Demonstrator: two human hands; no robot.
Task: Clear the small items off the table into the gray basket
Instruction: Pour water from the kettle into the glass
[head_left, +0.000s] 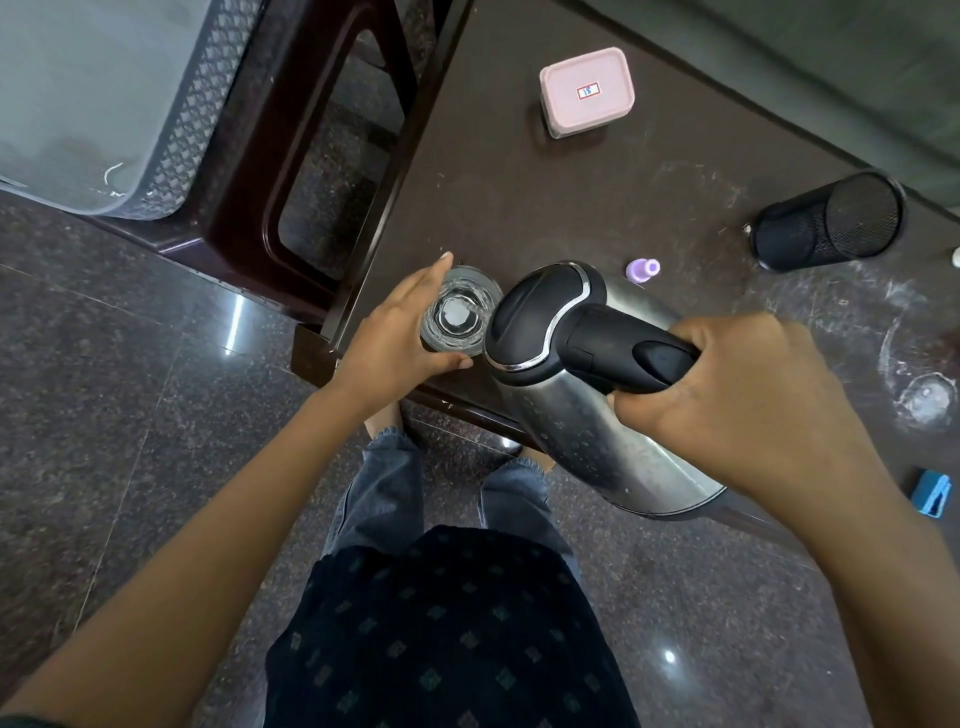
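Barely visible behind kettle (566, 415): purple bottle (643, 270).

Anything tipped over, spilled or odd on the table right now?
Yes. The black mesh pen holder lies on its side on the table instead of standing. Whitish smears and a ring-shaped stain mark the tabletop beyond the right hand, like a dried spill. Nothing looks broken.

Dark diamond-patterned top (447, 623) over faded grey-blue jeans (384, 499)
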